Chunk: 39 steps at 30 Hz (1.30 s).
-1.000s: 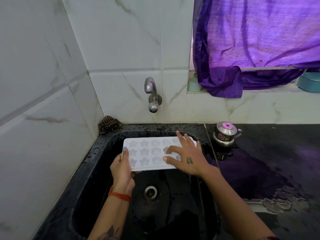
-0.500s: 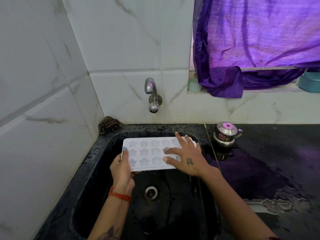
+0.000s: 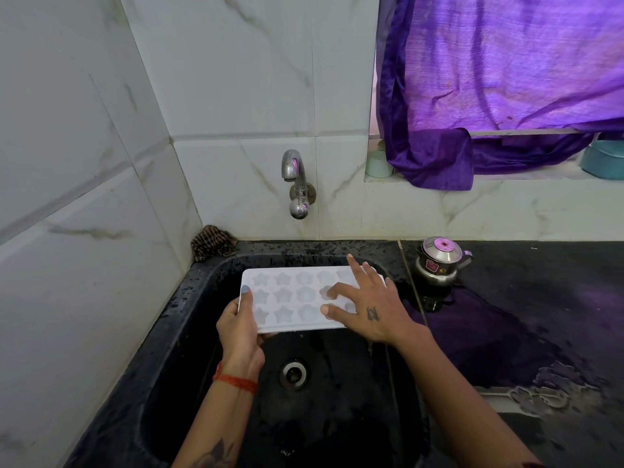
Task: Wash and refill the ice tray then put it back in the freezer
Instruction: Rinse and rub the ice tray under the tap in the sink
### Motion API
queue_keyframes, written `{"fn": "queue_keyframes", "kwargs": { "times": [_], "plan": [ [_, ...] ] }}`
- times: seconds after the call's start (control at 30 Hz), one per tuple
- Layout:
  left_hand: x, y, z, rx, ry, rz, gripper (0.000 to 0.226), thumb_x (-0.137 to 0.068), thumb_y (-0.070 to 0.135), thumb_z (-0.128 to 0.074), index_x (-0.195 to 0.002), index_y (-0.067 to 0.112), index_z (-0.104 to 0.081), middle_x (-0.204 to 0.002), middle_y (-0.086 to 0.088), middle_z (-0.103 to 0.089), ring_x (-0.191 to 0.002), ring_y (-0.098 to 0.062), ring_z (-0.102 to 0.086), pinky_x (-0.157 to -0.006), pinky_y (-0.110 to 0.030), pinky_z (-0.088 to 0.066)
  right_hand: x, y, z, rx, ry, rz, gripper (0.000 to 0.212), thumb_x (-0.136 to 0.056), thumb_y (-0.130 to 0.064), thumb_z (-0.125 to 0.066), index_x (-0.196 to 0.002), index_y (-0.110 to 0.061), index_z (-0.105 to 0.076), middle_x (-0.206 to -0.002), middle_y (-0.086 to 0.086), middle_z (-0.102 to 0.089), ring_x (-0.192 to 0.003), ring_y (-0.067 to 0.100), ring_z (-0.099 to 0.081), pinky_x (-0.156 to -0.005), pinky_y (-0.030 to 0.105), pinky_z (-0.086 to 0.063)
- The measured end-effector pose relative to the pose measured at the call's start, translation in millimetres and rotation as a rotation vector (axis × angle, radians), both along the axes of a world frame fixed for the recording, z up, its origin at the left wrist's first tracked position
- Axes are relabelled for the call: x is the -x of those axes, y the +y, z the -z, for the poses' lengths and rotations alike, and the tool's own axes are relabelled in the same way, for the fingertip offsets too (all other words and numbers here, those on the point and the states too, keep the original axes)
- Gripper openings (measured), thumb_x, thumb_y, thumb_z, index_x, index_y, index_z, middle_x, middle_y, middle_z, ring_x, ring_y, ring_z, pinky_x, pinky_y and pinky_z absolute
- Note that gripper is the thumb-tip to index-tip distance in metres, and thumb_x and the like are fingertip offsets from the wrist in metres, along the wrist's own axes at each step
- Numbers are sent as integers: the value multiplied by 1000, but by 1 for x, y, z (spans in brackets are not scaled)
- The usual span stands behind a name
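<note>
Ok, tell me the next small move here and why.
Probably reach the right hand up to the tap and turn it on. The left hand holds the ice tray over the sink below the spout, no water is running, and the right hand only rests flat on the moulds.

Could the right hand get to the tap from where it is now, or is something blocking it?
Probably yes. The right hand lies flat on the ice tray, which the left hand holds over the sink. The tap sits just above and behind, with nothing between.
</note>
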<state>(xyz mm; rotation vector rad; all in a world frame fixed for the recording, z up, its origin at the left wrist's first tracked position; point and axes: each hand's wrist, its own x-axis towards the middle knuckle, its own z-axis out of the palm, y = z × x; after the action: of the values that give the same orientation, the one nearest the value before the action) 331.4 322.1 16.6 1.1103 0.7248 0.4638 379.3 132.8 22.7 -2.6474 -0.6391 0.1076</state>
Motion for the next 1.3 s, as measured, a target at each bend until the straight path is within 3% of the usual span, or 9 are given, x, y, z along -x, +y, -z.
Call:
{"fn": "queue_keyframes", "kwargs": {
  "times": [0.23, 0.4, 0.5, 0.63, 0.97, 1.1, 1.3],
  "plan": [
    [-2, 0, 4, -4, 15, 21, 22, -95, 31, -55, -81, 15, -59, -83, -4, -65, -68, -18, -62, -47, -26, -53, -2, 0, -3, -49, 22, -47, 35, -90, -61, -42, -119, -44, -54, -161, -4, 6, -147, 28, 11, -112, 61, 10],
    [-3, 0, 4, 14, 6, 14, 22, -95, 30, -55, -82, 14, -59, -84, -5, -65, -70, -19, -62, -60, -31, -52, 0, 7, -7, -131, -66, -59, 44, -84, -64, -37, -120, -42, -49, -161, -2, 3, -148, 26, 6, -113, 59, 8],
    [-3, -2, 3, 1, -6, 17, 20, -95, 30, -56, -82, 14, -60, -82, -4, -65, -70, -18, -62, -59, -31, -52, 3, 15, -11, -107, -57, -82, 35, -90, -63, -40, -117, -44, -52, -161, -5, 5, -148, 22, 9, -114, 57, 10],
    [-3, -5, 3, 13, -9, 18, 20, -94, 30, -57, -81, 14, -60, -82, -4, -64, -69, -18, -61, -59, -30, -52, 3, 25, -10, 40, -9, -73, 45, -89, -67, -34, -126, -46, -49, -160, -3, 10, -147, 25, 14, -112, 61, 12],
    [-7, 1, 3, 15, -7, 37, 21, -94, 33, -57, -82, 16, -60, -83, -5, -66, -71, -19, -63, -57, -31, -53, 4, 27, -12, 27, 31, -88, 40, -90, -64, -37, -120, -43, -52, -161, -3, 7, -147, 26, 12, -114, 59, 10],
    [-7, 0, 2, 11, -2, 38, 20, -93, 33, -58, -84, 15, -60, -87, -7, -67, -76, -22, -64, -64, -35, -53, 5, 27, -11, 27, 10, -70, 40, -90, -64, -37, -116, -38, -52, -161, -1, 5, -147, 25, 10, -115, 58, 7],
    [-6, -1, 2, 16, 2, 41, 20, -93, 32, -57, -82, 15, -61, -89, -7, -67, -79, -23, -64, -75, -41, -54, 6, 27, -14, 37, 33, -83, 44, -90, -64, -36, -129, -46, -47, -161, -1, 9, -147, 25, 13, -114, 57, 8]
  ]
}}
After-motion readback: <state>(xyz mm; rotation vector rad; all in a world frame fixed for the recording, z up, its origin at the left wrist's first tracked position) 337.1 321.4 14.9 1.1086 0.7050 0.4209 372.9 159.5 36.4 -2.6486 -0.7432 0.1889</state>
